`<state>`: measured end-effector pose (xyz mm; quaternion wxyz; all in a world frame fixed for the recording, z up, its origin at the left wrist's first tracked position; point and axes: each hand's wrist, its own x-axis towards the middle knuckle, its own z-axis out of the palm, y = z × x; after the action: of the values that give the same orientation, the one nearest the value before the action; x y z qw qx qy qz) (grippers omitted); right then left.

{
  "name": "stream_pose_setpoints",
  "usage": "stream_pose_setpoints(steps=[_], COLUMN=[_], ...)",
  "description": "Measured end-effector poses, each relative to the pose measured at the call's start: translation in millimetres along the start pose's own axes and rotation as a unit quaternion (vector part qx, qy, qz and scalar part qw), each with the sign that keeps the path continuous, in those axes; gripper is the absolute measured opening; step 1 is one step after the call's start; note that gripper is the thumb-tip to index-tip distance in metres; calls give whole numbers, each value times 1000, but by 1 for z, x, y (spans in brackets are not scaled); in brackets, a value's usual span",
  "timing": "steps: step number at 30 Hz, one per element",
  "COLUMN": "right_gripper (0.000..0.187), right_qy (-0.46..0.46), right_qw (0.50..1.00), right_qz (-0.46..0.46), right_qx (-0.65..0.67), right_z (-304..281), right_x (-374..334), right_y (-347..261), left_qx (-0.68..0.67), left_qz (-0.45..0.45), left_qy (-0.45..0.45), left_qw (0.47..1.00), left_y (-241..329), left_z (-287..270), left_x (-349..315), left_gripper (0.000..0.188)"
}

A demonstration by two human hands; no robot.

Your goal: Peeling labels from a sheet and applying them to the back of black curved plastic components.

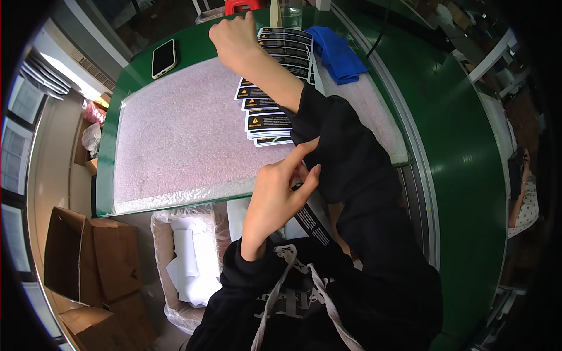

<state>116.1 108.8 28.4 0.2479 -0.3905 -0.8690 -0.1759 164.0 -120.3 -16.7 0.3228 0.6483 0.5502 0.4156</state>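
Observation:
My right arm reaches across my front to the far side of the green table, its black sleeve (351, 152) pushed up off the forearm. At its end, my right hand (234, 41) is curled into a fist above the table, with nothing seen in it. My left hand (278, 193) has its forefinger and thumb on that sleeve, pinching the cloth near the elbow. Beneath my right forearm lies a fanned row of black-and-white printed labels (266, 121) with orange triangles. A black strip with white print (312, 225) shows below my left hand, partly hidden.
A pale foam sheet (175, 134) covers much of the green table (462, 193). A phone (164, 59), a blue cloth (336, 55) and a clear container (291, 16) are at the back. Below left stand a plastic-lined box with white sheets (190, 257) and cardboard boxes (117, 248).

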Motion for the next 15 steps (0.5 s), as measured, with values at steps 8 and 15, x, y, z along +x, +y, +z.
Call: stream_pose_setpoints(steps=[8, 15], right_gripper=[16, 12], right_qy=[172, 152], right_qw=[982, 985], right_qz=[-73, -72], right_qx=[-2, 24], right_z=[9, 11], right_x=[4, 3], right_y=[-5, -6], left_qx=[9, 11], left_qz=[-11, -22], left_qy=[9, 5], left_qw=[1000, 1000], left_y=[5, 5], left_z=[5, 6], left_x=[-8, -11], left_gripper=[44, 48])
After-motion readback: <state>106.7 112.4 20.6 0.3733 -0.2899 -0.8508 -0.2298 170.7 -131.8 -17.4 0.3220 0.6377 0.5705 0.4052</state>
